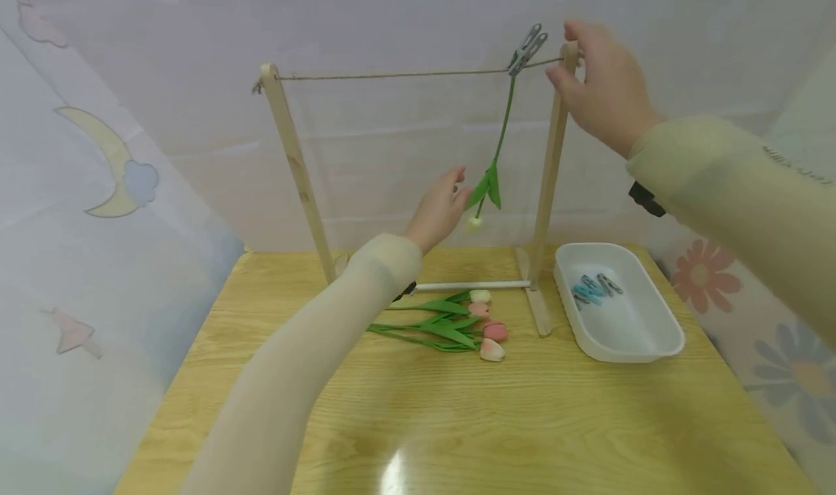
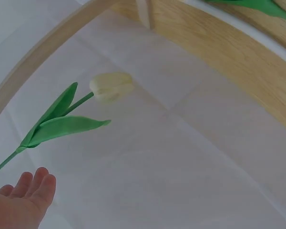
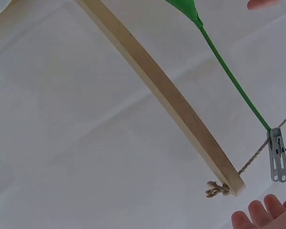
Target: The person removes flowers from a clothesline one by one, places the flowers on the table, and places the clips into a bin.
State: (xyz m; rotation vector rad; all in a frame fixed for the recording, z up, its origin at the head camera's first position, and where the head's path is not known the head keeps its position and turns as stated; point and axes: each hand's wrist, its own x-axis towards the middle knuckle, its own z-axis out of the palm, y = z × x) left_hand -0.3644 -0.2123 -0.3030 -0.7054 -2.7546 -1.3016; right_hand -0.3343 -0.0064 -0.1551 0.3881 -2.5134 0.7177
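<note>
A white tulip [image 1: 474, 223] hangs head down from a twine line [image 1: 392, 75], its stem end clipped by a grey clothespin [image 1: 527, 51]. My left hand [image 1: 439, 210] is beside the tulip's green leaves, fingers loosely bent and holding nothing. In the left wrist view the fingers [image 2: 38, 188] are apart from the stem. By the top of the right wooden post [image 1: 552, 161] is my right hand [image 1: 607, 85], thumb and fingers spread. The right wrist view has its fingertips [image 3: 260, 212] below the clothespin [image 3: 277, 155], with a space between them.
Several artificial tulips [image 1: 494, 331], pink and white, lie on the wooden table [image 1: 457, 415] in front of the rack's white crossbar [image 1: 477, 286]. A white plastic basin [image 1: 643, 321] at the right contains grey and blue clothespins [image 1: 591, 289]. The left wooden post [image 1: 297, 161] carries the twine's other end.
</note>
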